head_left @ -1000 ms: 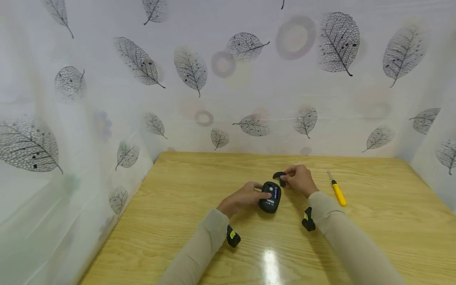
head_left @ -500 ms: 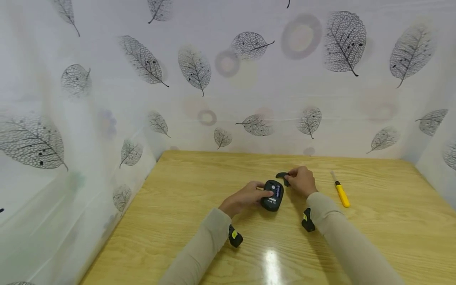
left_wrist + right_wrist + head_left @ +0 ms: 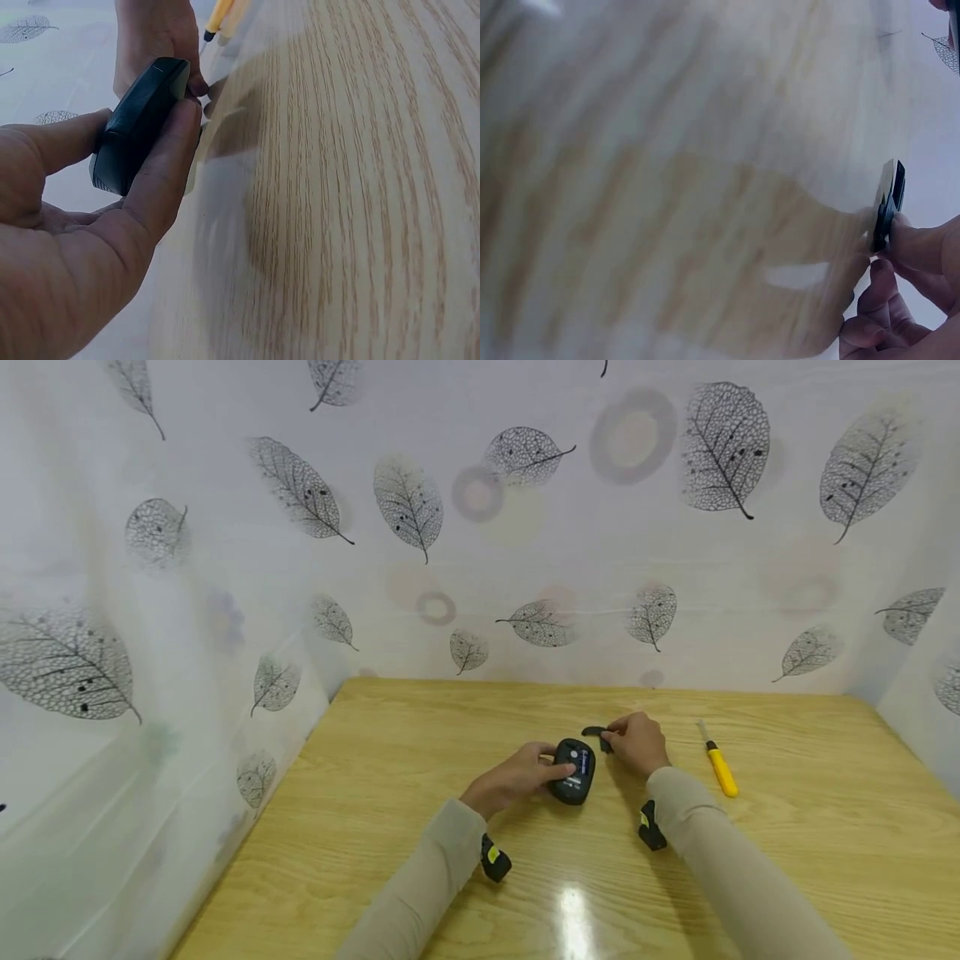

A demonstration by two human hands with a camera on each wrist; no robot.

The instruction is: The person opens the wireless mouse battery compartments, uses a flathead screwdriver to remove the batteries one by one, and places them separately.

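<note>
My left hand (image 3: pixel 517 777) holds a black computer mouse (image 3: pixel 576 789) with its underside turned up, the thumb lying across the label. In the left wrist view the mouse (image 3: pixel 135 127) is seen edge-on, gripped between thumb and fingers above the table. Just beyond it, my right hand (image 3: pixel 637 743) pinches a small black curved cover with a stem (image 3: pixel 595 731), apart from the mouse. The right wrist view shows this cover (image 3: pixel 889 202) edge-on between thumb and fingers; the fingertips partly hide it.
A screwdriver with a yellow handle (image 3: pixel 722 772) lies on the wooden table (image 3: pixel 405 743), right of my right hand. A leaf-patterned curtain (image 3: pixel 420 610) hangs behind the table and along its left side. A black wrist device (image 3: pixel 495 860) sits at each sleeve.
The cover in my right hand has tilted and looks flatter than a second ago. Both hands keep their grips and have barely moved; the head view has shifted slightly.
</note>
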